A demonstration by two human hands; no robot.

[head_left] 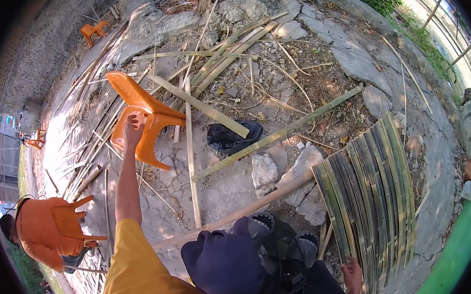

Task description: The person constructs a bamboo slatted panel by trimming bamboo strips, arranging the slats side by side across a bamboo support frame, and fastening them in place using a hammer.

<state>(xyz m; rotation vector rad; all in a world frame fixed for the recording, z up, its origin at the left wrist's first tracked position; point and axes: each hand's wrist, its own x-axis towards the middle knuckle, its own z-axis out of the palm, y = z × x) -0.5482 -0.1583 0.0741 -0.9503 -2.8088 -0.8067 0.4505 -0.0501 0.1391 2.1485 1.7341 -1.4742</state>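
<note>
Far L: co-worker in orange top (39, 223) sits on an orange chair (68, 218), facing away to the L. Upper L, a second, small-looking orange chair (92, 31) stands well apart. Then L hand (133, 131), arm stretched fwd, fingers apart & loosely bent, over seat of the nearest orange plastic chair (161, 121); can't tell if it's touching. Just R of that, a pale strip (191, 168) runs approx. lengthwise, w/ a bundle of split bamboo (219, 69) beyond. Ctr: black plastic bag (224, 142) on ground, long greenish bamboo strip (297, 124) lying diag. past it, broken concrete chunks (265, 171) nearby. Brown pole (253, 199) runs up to the slats. R side: dark/greenish bamboo slats (374, 195) lie side by side, fanned. R hand (351, 278) at their near edge, fingers bent; can't tell if pinching a slat.
</note>
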